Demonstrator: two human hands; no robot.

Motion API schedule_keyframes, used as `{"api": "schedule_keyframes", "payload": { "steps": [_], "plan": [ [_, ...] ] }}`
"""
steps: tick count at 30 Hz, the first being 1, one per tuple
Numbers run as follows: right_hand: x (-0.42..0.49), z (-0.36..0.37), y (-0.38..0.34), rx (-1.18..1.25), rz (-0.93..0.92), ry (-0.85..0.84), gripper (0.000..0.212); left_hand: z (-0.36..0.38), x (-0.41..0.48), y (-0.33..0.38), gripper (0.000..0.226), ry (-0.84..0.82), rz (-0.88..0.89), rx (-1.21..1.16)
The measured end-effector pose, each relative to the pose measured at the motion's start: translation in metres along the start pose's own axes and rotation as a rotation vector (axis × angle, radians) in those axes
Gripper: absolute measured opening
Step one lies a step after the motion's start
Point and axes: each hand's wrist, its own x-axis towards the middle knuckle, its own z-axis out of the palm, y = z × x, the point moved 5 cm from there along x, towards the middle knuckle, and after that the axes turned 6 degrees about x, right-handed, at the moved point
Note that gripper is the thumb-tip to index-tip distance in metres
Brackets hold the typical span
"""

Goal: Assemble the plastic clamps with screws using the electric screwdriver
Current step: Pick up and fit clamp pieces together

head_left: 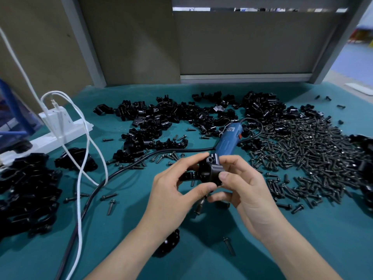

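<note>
Black plastic clamp [210,172] held over the teal worktop [302,239], centre of view

The clamp is pinched between thumb and forefinger of the left hand [173,197], and the right hand [246,190] is curled round its right end, thumb pressed on the front. Its long axis is seen roughly left to right, with a small round hole at the top facing up and away; the underside is hidden by fingers. A blurred screw-like piece under the hands cannot be made out. The blue electric screwdriver [228,140] is laid just behind, its axis slanting from near-left to far-right and its near end hidden behind the clamp. A wide heap of dark screws [306,150] is spread on the right, and glossy black clamp parts [161,116] are piled at the back. A white power strip [60,130] with looping white cable [80,178] is noted at left
</note>
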Motion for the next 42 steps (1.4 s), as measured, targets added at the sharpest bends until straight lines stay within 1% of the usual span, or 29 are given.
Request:
{"api": "schedule_keyframes", "payload": {
  "steps": [9, 13, 17, 21, 23, 25, 27, 29, 32, 34, 36, 39, 42],
  "plan": [
    [0.000, -0.002, -0.003, 0.104, 0.049, -0.020, 0.009, -0.002, 0.001, 0.002, 0.050, -0.009, 0.030, 0.068],
    [0.002, -0.001, -0.001, 0.119, 0.075, -0.026, 0.012, -0.001, 0.000, 0.003, 0.049, -0.029, 0.032, 0.061],
    [0.003, -0.002, 0.001, 0.148, 0.158, -0.056, 0.020, -0.002, 0.000, 0.004, 0.048, -0.047, 0.019, 0.068],
    [0.002, -0.003, 0.000, 0.130, 0.191, -0.084, 0.018, -0.002, 0.000, 0.001, 0.048, -0.069, 0.005, 0.069],
    [0.002, -0.002, -0.001, 0.136, 0.196, -0.091, 0.022, -0.001, 0.001, 0.000, 0.052, -0.096, -0.004, 0.056],
    [0.002, 0.000, 0.001, 0.171, 0.198, -0.084, 0.028, 0.001, 0.000, -0.002, 0.061, -0.132, -0.054, -0.019],
    [0.001, 0.003, 0.003, 0.222, 0.181, -0.071, 0.024, 0.004, -0.001, -0.005, 0.070, -0.148, -0.143, -0.121],
    [0.001, 0.005, 0.003, 0.237, 0.140, -0.052, 0.024, 0.006, -0.002, -0.004, 0.069, -0.138, -0.206, -0.202],
    [0.001, 0.007, 0.003, 0.149, 0.066, -0.023, 0.029, 0.010, -0.002, -0.005, 0.040, -0.115, -0.247, -0.298],
    [0.001, 0.007, 0.003, 0.084, 0.019, -0.017, 0.028, 0.010, 0.000, -0.008, 0.027, -0.119, -0.268, -0.327],
    [0.001, 0.006, 0.003, 0.052, -0.008, -0.011, 0.022, 0.009, 0.001, -0.008, 0.028, -0.126, -0.255, -0.296],
    [0.001, 0.001, 0.003, -0.062, -0.051, 0.064, 0.018, 0.012, -0.001, -0.010, 0.035, -0.136, -0.266, -0.281],
    [0.001, -0.001, 0.000, -0.162, -0.132, 0.114, 0.020, 0.015, -0.002, -0.012, 0.035, -0.135, -0.273, -0.244]
  ]
}}
